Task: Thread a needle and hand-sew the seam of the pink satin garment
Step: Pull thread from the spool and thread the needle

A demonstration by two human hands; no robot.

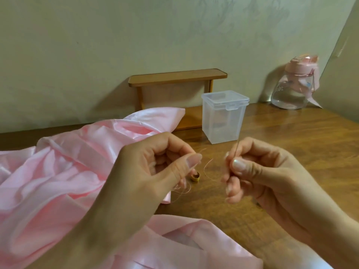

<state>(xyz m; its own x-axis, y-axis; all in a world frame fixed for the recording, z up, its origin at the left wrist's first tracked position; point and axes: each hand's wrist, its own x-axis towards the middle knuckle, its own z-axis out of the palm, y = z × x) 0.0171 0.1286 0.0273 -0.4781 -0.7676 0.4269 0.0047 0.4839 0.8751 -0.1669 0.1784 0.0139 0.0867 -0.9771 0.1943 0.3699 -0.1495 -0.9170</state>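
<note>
The pink satin garment (pixel 58 171) lies crumpled over the left and front of the wooden table (pixel 281 133). Above it, my left hand (pixel 155 167) pinches the end of a thin pink thread (pixel 206 171) between thumb and forefinger. The thread curves across the gap toward my right hand (pixel 258 171). That hand pinches a thin needle (pixel 236 150), which points up and slightly away. The two hands are a short distance apart, with the thread end free of the needle.
A gold thimble (pixel 194 176) sits on the table just behind my left thumb. A clear plastic lidded box (pixel 223 117) stands behind the hands. A small wooden shelf (pixel 174 80) is against the wall. A clear water bottle with a pink lid (pixel 293 86) stands at the back right.
</note>
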